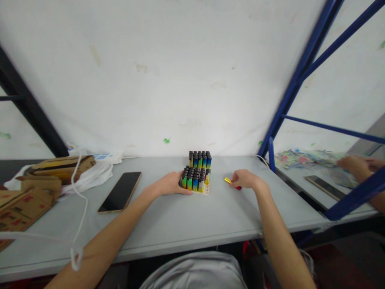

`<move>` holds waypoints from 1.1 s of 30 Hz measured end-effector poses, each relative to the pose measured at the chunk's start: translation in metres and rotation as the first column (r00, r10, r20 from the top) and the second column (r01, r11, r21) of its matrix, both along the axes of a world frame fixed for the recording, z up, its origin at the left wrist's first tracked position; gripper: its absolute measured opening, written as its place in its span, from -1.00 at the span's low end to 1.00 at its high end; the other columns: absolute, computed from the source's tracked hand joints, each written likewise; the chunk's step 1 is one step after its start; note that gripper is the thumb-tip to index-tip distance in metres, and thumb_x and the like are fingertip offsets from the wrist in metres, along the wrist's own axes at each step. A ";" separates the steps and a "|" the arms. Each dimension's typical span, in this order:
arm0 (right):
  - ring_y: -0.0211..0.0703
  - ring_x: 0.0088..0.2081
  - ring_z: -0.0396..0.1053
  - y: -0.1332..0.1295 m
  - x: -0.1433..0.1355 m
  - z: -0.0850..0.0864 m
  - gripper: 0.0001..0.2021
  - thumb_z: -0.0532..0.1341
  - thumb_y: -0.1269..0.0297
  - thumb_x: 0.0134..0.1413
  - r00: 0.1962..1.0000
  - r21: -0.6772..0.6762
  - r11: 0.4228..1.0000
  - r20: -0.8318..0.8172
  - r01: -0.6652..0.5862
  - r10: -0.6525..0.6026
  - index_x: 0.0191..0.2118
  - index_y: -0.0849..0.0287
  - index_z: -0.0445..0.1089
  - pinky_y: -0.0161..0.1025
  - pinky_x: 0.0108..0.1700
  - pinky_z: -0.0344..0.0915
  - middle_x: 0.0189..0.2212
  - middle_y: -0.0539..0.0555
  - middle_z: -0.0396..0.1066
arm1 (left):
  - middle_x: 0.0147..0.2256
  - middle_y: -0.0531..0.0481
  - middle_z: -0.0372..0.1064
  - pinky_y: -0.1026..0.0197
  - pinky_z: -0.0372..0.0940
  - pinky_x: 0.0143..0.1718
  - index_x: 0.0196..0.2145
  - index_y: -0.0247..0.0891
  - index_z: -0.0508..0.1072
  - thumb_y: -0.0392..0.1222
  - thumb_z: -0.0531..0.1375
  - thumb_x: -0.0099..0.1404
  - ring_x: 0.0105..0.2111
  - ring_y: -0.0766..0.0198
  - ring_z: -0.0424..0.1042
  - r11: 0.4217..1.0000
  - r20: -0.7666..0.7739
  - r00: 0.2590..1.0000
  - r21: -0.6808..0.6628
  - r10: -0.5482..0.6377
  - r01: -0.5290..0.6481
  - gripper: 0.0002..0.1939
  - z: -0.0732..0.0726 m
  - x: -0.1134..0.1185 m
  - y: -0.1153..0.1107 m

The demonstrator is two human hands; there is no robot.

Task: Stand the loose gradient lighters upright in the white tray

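My left hand [173,184] is wrapped round the left side of a pale tray [206,191] that holds several upright lighters [195,180] with black tops and green, blue and yellow bodies. The tray's front right part shows bare slots. Behind it stands a second group of similar lighters [200,159]. To the right, my right hand [243,179] pinches a small shiny lighter-like piece [227,180], yellow at its left end and red at the right, just above or on the table; its middle is hidden by the fingers.
A black phone [120,192] lies left on the grey table [168,224], near opened cardboard boxes [27,200] and a white cable [86,200]. Blue frame bars [288,96] rise at right. Beyond them are another person's hands [356,166], a phone [325,188] and plastic wrappers [300,158].
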State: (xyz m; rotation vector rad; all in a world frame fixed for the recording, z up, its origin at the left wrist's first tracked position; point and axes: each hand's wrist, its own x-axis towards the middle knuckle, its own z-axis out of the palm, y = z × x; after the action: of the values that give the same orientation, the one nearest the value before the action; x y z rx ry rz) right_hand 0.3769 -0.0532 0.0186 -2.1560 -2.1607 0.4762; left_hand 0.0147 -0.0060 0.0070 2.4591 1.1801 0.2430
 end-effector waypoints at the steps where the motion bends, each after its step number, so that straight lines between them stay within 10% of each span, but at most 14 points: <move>1: -0.04 -0.36 0.53 -0.001 0.000 0.001 -0.91 0.42 0.30 -0.01 1.000 -0.025 1.000 -0.016 -0.001 0.001 -0.42 0.20 0.59 -0.24 -0.36 0.25 -0.45 0.13 0.60 | -0.01 -0.15 0.62 0.07 0.44 -0.03 0.14 -0.22 0.45 0.40 0.39 0.05 -0.04 -0.15 0.60 1.000 0.004 1.000 -0.002 -0.003 0.003 -0.14 0.000 0.000 0.000; 12: -0.16 -0.44 0.35 -0.004 -0.018 0.015 -0.57 0.26 -0.14 0.22 0.883 0.387 0.922 -0.431 -0.005 0.186 -0.15 0.18 0.51 -0.25 -0.36 0.22 -0.48 0.02 0.49 | -0.04 -0.10 0.63 0.06 0.44 0.00 0.15 -0.17 0.45 0.36 0.40 0.04 -0.05 -0.12 0.60 1.000 0.026 1.000 -0.016 0.002 -0.002 -0.16 0.003 0.000 -0.003; 19: -0.19 -0.37 0.31 -0.006 -0.047 0.022 -0.50 0.29 -0.26 0.17 0.503 0.384 0.911 -0.823 0.149 0.264 -0.34 0.17 0.46 -0.23 -0.28 0.31 -0.41 0.05 0.44 | -0.01 -0.11 0.63 0.06 0.44 0.01 0.17 -0.18 0.44 0.35 0.41 0.07 -0.03 -0.14 0.60 1.000 0.025 1.000 -0.005 -0.009 0.009 -0.16 0.002 0.000 -0.002; 25: -0.21 -0.40 0.38 -0.022 -0.074 0.034 -0.48 0.24 -0.32 0.21 0.253 0.252 0.968 -0.936 -0.004 0.245 -0.17 0.11 0.36 -0.21 -0.29 0.40 -0.34 0.03 0.45 | 0.02 -0.14 0.61 0.05 0.43 0.03 0.18 -0.19 0.43 0.36 0.41 0.08 -0.04 -0.14 0.60 1.000 0.021 1.000 0.000 -0.018 0.018 -0.15 0.000 -0.001 -0.001; 29: -0.33 -0.61 -0.05 -0.021 -0.088 0.031 -0.51 0.22 -0.31 0.23 0.282 0.267 0.963 -0.923 -0.023 0.262 -0.13 0.07 0.32 -0.33 -0.55 0.04 -0.59 -0.19 0.06 | 0.00 -0.14 0.62 0.07 0.44 -0.02 0.16 -0.20 0.44 0.37 0.40 0.08 -0.03 -0.14 0.60 1.000 0.024 0.999 0.007 -0.027 0.027 -0.16 -0.001 -0.001 0.000; 33: -0.31 -0.58 -0.07 -0.012 -0.098 0.018 -0.46 0.14 -0.36 0.25 0.489 0.374 0.926 -0.819 0.053 0.302 -0.34 0.09 0.26 -0.31 -0.53 -0.07 -0.59 -0.15 0.00 | -0.01 -0.12 0.63 0.08 0.44 -0.02 0.17 -0.20 0.43 0.37 0.39 0.08 -0.03 -0.14 0.60 1.000 0.025 0.999 -0.002 -0.022 0.022 -0.15 0.001 0.000 -0.001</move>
State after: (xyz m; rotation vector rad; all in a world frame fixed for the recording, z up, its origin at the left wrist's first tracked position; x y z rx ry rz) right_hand 0.2792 -0.0649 0.0365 -1.1099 -1.5971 0.8689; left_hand 0.0146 -0.0072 0.0076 2.4587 1.1417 0.2656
